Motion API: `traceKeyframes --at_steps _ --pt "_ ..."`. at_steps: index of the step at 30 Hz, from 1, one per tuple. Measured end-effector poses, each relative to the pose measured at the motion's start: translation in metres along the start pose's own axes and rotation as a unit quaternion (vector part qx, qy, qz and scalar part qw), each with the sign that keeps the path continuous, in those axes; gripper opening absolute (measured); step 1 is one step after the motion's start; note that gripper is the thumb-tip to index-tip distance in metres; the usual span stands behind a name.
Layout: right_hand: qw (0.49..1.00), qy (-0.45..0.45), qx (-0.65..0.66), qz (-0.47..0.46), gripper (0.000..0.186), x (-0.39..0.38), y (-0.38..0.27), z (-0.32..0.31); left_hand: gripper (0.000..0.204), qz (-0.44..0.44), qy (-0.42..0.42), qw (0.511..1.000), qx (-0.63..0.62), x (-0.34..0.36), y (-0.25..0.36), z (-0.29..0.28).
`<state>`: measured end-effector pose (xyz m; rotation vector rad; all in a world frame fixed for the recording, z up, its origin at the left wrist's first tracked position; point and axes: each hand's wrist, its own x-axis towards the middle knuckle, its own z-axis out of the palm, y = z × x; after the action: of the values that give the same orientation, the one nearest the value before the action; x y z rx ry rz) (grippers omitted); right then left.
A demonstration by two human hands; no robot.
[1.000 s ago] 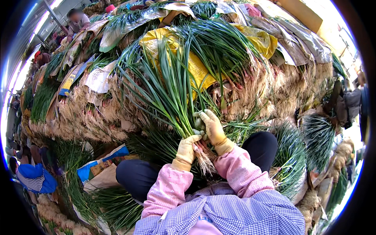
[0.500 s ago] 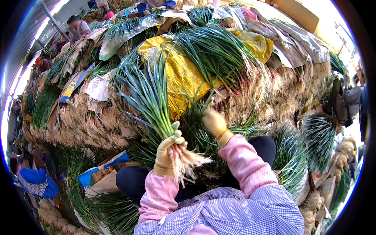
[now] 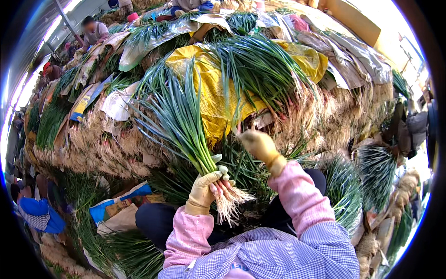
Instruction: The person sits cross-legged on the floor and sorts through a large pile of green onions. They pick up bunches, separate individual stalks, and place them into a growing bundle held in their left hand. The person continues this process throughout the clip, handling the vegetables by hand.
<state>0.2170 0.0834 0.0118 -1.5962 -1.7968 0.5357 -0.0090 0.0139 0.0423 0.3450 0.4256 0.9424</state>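
Note:
A bunch of green onions (image 3: 189,125) is gripped near its base in my gloved left hand (image 3: 207,189), fingers wrapped round the stalks. Its long green leaves fan up and away, and its pale roots hang below my fingers. To the right of it, my gloved right hand (image 3: 260,148) is closed and smeared by motion. At its fingertips I see a thin pinkish stalk end, with blurred green onion leaves (image 3: 233,95) rising above it across a yellow woven sack (image 3: 211,88). Loose green onions (image 3: 241,165) lie below and between my two hands.
Ahead rises a broad heap of green onions (image 3: 265,65), roots facing me, partly covered with paper and plastic sacks. More bundles (image 3: 341,186) stand at my right. A blue-edged sack (image 3: 118,207) and a blue cloth item (image 3: 44,216) lie at my left. Other people (image 3: 95,32) sit beyond the heap.
My left hand with its bunch has shifted slightly right and down. My right hand has moved a little right, and blurred leaves now stand above its fingertips.

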Motion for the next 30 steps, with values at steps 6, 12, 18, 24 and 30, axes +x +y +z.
traceKeyframes --at_steps 6,12,18,24,30 --pt "0.926 -0.376 -0.003 -0.037 0.031 -0.045 -0.011 -0.005 0.055 0.028 0.005 0.999 0.041 -0.008 0.008 0.002" --pt "0.892 -0.376 0.134 0.210 0.019 -0.054 0.027 0.009 0.053 0.053 -0.011 0.998 0.040 -0.029 0.024 -0.016" --pt "0.933 -0.277 0.051 0.225 0.039 -0.066 0.014 0.065 0.055 0.059 0.017 0.995 0.080 -0.047 0.029 -0.016" --pt "0.904 -0.110 0.350 0.218 0.027 -0.046 -0.005 0.004 0.054 0.022 0.031 0.992 0.121 -0.038 0.014 -0.015" --pt "0.940 0.163 0.267 0.134 0.024 -0.088 -0.020 -0.124 0.052 0.002 0.050 0.971 0.232 -0.007 -0.003 0.008"
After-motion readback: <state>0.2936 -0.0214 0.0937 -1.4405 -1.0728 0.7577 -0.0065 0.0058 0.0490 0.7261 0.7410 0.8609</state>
